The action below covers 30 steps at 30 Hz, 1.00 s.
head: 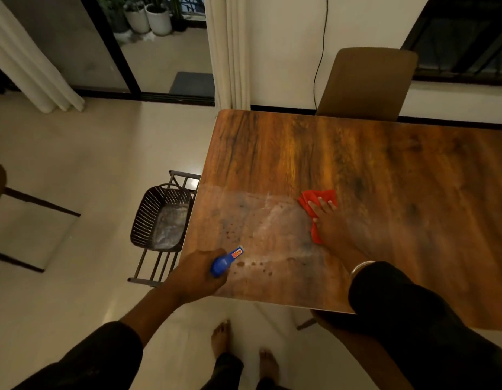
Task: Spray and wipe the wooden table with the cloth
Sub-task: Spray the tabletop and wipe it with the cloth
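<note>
The wooden table (385, 170) fills the right half of the view, its near-left part dulled by a wet film and droplets. My right hand (330, 223) lies flat on a red cloth (314, 199), pressing it onto the tabletop at the wet patch's right edge. My left hand (195, 273) grips a blue spray bottle (226, 261) at the table's near-left corner, nozzle pointing right over the droplets. Only the bottle's blue head and red label show; the rest is hidden in my fist.
A dark perforated basket (159, 218) sits on a slatted rack (154, 266) just left of the table's edge. A brown chair (366, 83) stands at the far side, another chair partly under the near edge. My bare feet (244, 350) are on the pale floor below.
</note>
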Motion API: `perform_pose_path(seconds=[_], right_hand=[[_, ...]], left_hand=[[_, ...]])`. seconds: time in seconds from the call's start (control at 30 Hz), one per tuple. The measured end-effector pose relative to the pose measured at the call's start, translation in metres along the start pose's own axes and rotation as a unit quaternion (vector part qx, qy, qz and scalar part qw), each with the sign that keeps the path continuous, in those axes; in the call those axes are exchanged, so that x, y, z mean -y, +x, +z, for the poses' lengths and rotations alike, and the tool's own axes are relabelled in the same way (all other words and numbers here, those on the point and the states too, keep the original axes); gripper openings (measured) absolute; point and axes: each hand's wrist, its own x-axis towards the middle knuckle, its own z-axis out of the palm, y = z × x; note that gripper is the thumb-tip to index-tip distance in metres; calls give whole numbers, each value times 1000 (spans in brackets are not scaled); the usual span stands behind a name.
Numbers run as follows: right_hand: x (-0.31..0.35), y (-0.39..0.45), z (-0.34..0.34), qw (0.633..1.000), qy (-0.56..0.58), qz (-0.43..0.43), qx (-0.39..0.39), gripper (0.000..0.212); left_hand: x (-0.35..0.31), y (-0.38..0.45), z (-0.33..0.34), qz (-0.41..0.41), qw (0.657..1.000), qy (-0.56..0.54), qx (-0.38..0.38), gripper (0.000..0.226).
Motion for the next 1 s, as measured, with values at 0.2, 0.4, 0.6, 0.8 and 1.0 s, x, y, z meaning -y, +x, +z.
perform_pose_path(seconds=[0.2, 0.4, 0.6, 0.8, 1.0], right_hand=[[-3, -20, 0, 997, 76, 22, 8, 58], [-10, -21, 16, 993, 112, 22, -8, 59], [20, -28, 40, 987, 140, 64, -52, 58], [158, -52, 59, 990, 128, -33, -40, 62], [160, -35, 56, 992, 94, -68, -50, 64]], left_hand=[[-15, -19, 25, -18, 1000, 0, -19, 15], [-9, -12, 39, -59, 991, -57, -106, 12], [9, -10, 28, -21, 991, -66, -111, 21], [24, -15, 18, 0, 996, -40, -80, 28], [45, -15, -5, 1, 995, -18, -103, 24]])
